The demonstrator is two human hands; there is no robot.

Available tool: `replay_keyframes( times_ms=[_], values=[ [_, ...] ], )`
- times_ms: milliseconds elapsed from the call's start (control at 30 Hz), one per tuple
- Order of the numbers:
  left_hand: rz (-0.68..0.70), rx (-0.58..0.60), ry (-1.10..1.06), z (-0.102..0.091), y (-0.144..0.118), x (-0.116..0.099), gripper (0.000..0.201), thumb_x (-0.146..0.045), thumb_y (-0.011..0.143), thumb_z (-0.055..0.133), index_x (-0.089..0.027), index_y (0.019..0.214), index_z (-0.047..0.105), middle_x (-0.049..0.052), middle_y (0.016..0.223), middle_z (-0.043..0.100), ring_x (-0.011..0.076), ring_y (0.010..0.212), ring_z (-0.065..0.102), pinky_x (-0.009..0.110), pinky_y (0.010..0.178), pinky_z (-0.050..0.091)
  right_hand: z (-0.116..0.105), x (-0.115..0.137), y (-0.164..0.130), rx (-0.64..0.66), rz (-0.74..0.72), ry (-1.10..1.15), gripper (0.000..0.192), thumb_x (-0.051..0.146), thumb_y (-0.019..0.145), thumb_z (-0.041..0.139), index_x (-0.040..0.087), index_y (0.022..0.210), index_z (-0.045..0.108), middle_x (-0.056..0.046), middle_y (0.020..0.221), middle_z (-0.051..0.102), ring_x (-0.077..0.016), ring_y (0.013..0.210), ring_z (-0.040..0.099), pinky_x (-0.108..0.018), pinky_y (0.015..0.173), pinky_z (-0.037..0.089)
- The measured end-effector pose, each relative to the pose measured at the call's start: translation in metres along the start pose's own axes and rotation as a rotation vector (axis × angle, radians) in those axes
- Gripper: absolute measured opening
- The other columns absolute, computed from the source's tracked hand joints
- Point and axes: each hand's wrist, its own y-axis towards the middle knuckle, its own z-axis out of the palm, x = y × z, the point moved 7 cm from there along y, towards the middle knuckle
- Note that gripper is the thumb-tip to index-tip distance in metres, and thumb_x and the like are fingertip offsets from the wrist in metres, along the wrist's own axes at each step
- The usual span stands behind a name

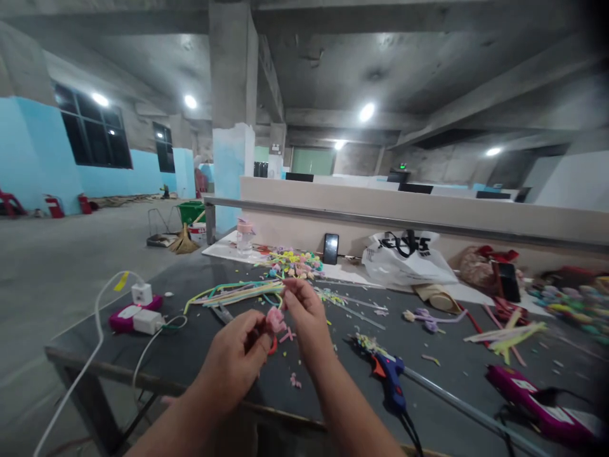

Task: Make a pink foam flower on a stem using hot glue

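Note:
Between the thumb and fingers of my left hand [238, 355] is a small pink fuzzy flower [275, 320]. My right hand [307, 314] is closed in a pinch just above and beside the flower; what its fingertips hold is too small to make out. Under the hands, partly hidden, red-orange scissor handles [273, 344] seem to lie on the dark table [190, 355]. Beyond them stretches a bundle of pale pipe cleaners [238, 294]. Small pink scraps [295, 381] lie near my right wrist.
A blue glue gun [394, 381] with a long clear glue stick lies on the right, near a magenta power strip [533, 400]. Another power strip [121, 319] with chargers sits left. At the back are a bottle [244, 238], a pile of colourful flowers [295, 261], a phone [330, 248] and a white bag [404, 260].

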Motion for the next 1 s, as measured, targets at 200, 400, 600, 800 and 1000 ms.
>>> replay_keyframes(
  times_ms=[200,400,600,800,1000],
  values=[
    [0.095,-0.021,-0.046,0.007,-0.039,0.006,0.008,-0.026,0.077,0.055,-0.021,0.075,0.061,0.002,0.068,0.057,0.0154,0.062,0.05,0.022,0.055,0.036,-0.033,0.008,-0.097,0.047,0.212,0.026,0.021,0.035,0.084,0.05,0.021,0.097,0.059,-0.002,0.081,0.056,-0.0118,0.065,0.051,-0.024,0.061,0.044],
    [0.009,0.086,-0.084,0.04,-0.061,0.012,0.014,-0.027,0.079,0.051,-0.019,0.069,0.055,-0.003,0.057,0.049,0.0125,0.054,0.044,0.021,0.05,0.03,-0.048,0.034,-0.136,0.113,-0.002,-0.283,0.022,0.031,0.08,0.056,0.024,0.1,0.056,-0.004,0.091,0.051,-0.0154,0.074,0.05,-0.026,0.065,0.043],
    [0.047,0.145,-0.091,0.056,-0.071,0.001,0.017,-0.029,0.079,0.05,-0.017,0.068,0.053,-0.002,0.061,0.048,0.0116,0.056,0.042,0.022,0.052,0.031,-0.05,0.057,-0.146,0.152,-0.202,-0.44,0.01,0.025,0.08,0.056,0.022,0.089,0.056,-0.003,0.085,0.048,-0.0148,0.069,0.048,-0.028,0.063,0.043],
    [-0.008,0.25,-0.217,0.066,-0.077,0.009,0.018,-0.03,0.078,0.052,-0.018,0.066,0.05,-0.004,0.058,0.042,0.0099,0.053,0.04,0.021,0.048,0.03,-0.046,0.06,-0.15,0.154,-0.29,-0.535,0.005,0.018,0.082,0.052,0.021,0.078,0.053,-0.001,0.077,0.05,-0.0156,0.072,0.05,-0.027,0.065,0.041],
    [-0.224,0.441,-0.465,0.078,-0.081,0.032,0.025,-0.043,0.081,0.049,-0.018,0.075,0.049,-0.005,0.061,0.045,0.0062,0.045,0.04,0.019,0.042,0.03,-0.042,0.043,-0.148,0.216,-0.231,-0.518,0.007,0.015,0.082,0.051,0.021,0.079,0.054,-0.003,0.078,0.052,-0.0166,0.076,0.052,-0.028,0.067,0.042]
  ],
)
